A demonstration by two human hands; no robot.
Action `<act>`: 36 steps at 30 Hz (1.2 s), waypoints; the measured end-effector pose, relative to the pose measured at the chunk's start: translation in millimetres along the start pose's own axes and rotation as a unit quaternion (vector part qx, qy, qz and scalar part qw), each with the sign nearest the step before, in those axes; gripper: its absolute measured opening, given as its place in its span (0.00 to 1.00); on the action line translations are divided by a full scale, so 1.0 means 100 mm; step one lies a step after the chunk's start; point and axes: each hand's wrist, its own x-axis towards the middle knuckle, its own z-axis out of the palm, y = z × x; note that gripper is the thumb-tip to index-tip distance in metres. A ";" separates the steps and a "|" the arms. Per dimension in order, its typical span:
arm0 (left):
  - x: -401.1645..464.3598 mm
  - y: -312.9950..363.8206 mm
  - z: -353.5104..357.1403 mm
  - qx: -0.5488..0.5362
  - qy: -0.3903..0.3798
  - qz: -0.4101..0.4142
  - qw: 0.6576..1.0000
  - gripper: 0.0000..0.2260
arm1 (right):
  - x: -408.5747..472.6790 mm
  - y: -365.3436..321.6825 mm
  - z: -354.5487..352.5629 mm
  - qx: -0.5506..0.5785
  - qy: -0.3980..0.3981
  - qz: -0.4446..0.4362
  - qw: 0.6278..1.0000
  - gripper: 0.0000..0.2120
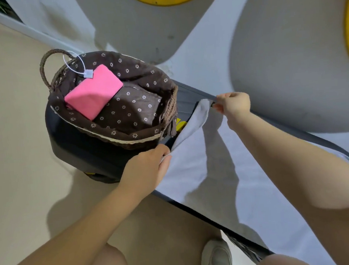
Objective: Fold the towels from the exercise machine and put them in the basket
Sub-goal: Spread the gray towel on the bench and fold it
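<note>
Here both hands, left hand (pixel 149 165) and right hand (pixel 233 104), pinch the white towel (pixel 204 171) far edge corners, basket (pixel 128 140) just beside.

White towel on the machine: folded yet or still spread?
Still spread. The white towel lies flat along the machine; left hand and right hand pinch its far corners.
</note>
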 end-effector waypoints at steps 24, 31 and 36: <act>0.56 1.81 1.21 0.060 -0.286 0.217 0.931 0.15 | -0.81 1.26 -2.41 -0.216 0.147 0.026 0.965 0.12; 0.89 2.72 2.08 0.046 -0.277 0.291 0.915 0.21 | -0.66 1.77 -3.32 -0.237 0.262 0.075 0.933 0.14; 1.13 2.86 2.47 0.080 -0.273 0.257 0.923 0.28 | -0.21 1.95 -3.45 -0.206 0.239 0.073 0.946 0.11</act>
